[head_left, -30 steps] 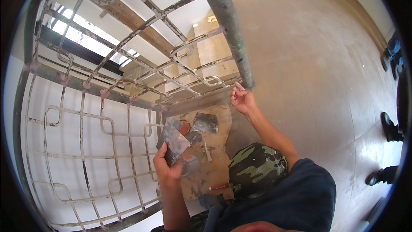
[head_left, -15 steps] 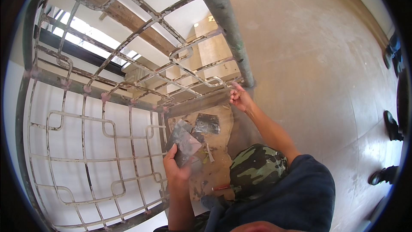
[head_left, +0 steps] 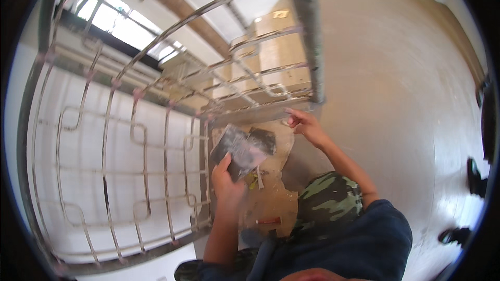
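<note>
My left hand [head_left: 227, 184] grips a flat dark plate [head_left: 225, 143] by its edge, thumb on top. Pinkish-grey paste [head_left: 249, 156] is smeared over the plate. Out in front, my right hand [head_left: 311, 131] has its index finger stretched out and other fingers curled, with nothing I can make out in it. Its fingertip is near the lower corner of a worn metal railing [head_left: 314, 47]; whether they touch I cannot tell. The railing's thin bars have flaking light paint, and pink paste sits on several joints of the railing section at the left [head_left: 105, 177].
Stained cardboard [head_left: 276, 200] lies on the floor below my hands, with a second dark plate [head_left: 264, 139] and a small red object [head_left: 269, 220] on it. Tiled steps [head_left: 276, 54] show behind the bars. At the right edge are other people's shoes [head_left: 475, 177].
The view has shifted, so the railing sits differently in the picture. My right hand has drawn slightly away from the railing's lower bars. The left hand still holds the plate, now covering more of the second one.
</note>
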`<control>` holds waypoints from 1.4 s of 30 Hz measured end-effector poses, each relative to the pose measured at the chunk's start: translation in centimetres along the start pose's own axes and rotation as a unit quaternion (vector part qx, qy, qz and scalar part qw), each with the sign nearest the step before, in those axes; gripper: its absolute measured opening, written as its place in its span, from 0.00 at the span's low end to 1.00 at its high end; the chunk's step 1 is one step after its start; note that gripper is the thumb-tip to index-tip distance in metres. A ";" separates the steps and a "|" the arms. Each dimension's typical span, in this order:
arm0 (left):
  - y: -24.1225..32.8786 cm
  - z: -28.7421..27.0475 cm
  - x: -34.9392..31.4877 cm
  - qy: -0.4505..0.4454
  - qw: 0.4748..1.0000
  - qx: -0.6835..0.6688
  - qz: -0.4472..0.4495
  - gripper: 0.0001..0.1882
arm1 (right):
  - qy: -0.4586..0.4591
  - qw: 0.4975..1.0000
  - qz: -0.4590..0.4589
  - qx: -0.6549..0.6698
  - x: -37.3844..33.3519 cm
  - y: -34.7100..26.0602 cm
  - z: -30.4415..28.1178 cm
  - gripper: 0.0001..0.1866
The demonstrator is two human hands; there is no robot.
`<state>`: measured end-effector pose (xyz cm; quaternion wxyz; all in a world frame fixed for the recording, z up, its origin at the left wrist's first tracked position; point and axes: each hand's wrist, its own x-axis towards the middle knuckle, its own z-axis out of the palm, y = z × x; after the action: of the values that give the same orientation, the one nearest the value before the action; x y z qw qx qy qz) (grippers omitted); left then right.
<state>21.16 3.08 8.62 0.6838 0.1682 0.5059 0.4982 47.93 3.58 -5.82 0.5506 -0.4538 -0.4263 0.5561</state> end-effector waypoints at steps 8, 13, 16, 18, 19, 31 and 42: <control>-1.0 0.2 0.0 -0.102 0.993 -0.022 0.046 0.14 | -0.094 0.966 0.097 0.220 -2.9 -9.8 5.6 0.28; -1.6 0.4 -1.1 -0.204 0.979 0.000 -0.002 0.13 | -0.051 0.943 0.100 0.312 -1.1 -8.9 8.8 0.30; -2.4 0.7 -1.7 -0.218 0.976 -0.022 -0.018 0.12 | -0.021 0.949 0.063 0.309 -0.9 -8.5 10.5 0.29; -2.6 0.8 -2.1 -0.204 0.978 -0.046 -0.010 0.12 | 0.003 0.952 0.093 0.292 -0.9 -9.2 11.0 0.29; -2.5 0.8 -2.2 -0.187 0.980 -0.062 0.000 0.12 | 0.020 0.962 0.026 0.270 -0.9 -9.9 11.2 0.29; 1.4 -0.9 -1.1 -0.050 0.961 0.083 0.259 0.10 | -0.294 0.758 -0.382 -0.439 -1.1 -18.2 11.0 0.50; 5.5 -4.7 1.0 0.166 0.948 -0.109 0.249 0.18 | -0.271 0.727 -0.505 -0.378 0.2 -15.5 13.1 0.41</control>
<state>14.36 5.05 10.12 0.4586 0.1277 0.4969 0.7256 38.62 4.54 12.19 0.3936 -0.1722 -0.8987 0.0880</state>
